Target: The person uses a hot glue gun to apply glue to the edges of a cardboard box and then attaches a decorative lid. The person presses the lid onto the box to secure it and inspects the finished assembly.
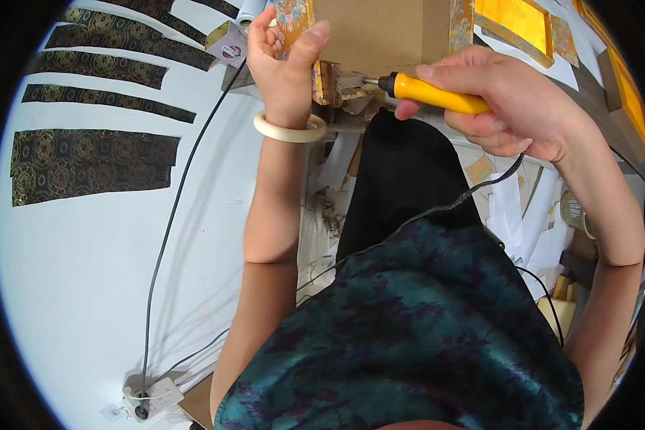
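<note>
At the top middle is a box with brown board inside and orange floral brocade along its sides. My left hand grips its left side, thumb inward and fingers at the outer face. A cream bangle circles that wrist. In my right hand is a yellow-handled soldering iron with a black collar and a braided cord. Its thin metal tip points left, at the near edge of the box by the left corner, where pale material and a loose brocade flap show. Whether the tip touches is hard to tell.
Dark gold-patterned fabric strips lie on the white table at left. A black cable crosses it to a power strip. Yellow-lined boxes stand at upper right. Paper scraps lie below right. The iron's cord crosses my lap.
</note>
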The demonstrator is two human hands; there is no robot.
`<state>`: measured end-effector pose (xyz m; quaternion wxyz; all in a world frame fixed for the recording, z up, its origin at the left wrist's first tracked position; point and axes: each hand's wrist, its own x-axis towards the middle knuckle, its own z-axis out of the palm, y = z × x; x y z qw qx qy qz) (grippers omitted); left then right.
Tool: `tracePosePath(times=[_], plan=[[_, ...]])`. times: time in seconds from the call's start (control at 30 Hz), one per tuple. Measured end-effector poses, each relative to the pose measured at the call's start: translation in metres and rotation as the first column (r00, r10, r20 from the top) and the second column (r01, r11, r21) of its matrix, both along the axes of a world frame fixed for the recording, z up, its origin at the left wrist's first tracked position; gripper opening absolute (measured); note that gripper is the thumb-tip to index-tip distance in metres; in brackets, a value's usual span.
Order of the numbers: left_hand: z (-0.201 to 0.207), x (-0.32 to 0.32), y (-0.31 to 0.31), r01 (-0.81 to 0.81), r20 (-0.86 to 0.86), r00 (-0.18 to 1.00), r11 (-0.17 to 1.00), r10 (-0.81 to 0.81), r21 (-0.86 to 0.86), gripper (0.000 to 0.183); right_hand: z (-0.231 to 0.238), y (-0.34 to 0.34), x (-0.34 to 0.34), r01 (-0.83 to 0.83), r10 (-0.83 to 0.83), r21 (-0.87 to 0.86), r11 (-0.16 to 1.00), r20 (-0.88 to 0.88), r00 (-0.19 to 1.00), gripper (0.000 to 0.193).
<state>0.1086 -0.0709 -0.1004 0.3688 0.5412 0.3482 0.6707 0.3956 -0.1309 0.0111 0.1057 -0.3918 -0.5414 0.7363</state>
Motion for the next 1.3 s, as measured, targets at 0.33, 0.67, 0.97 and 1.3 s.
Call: tracePosePath(times=[0.33, 0.67, 0.97, 1.3], plan=[[0.017, 0.02, -0.021, 0.005, 0.014, 1.0, 1.0, -0.005, -0.013, 0.06, -0.009, 0.002, -0.009, 0.017, -0.017, -0.02, 1.0, -0.032, 0.999, 0.043], [-0.007, 0.005, -0.004, 0.057, 0.143, 0.988, 0.997, -0.063, 0.044, 0.08, -0.004, 0.01, -0.003, 0.221, -0.241, 0.212, 0.952, 0.073, 0.968, 0.045], [-0.073, -0.01, 0.024, -0.066, 0.301, 0.952, 0.997, 0.051, 0.039, 0.066, -0.102, 0.027, 0.041, 0.206, -0.473, 0.906, 0.368, -0.008, 0.881, 0.038], [-0.133, -0.025, 0.043, -0.063, 0.444, 0.886, 0.984, 0.133, -0.169, 0.052, -0.137, -0.002, -0.032, 0.102, -0.422, 0.989, 0.104, -0.049, 0.905, 0.015]])
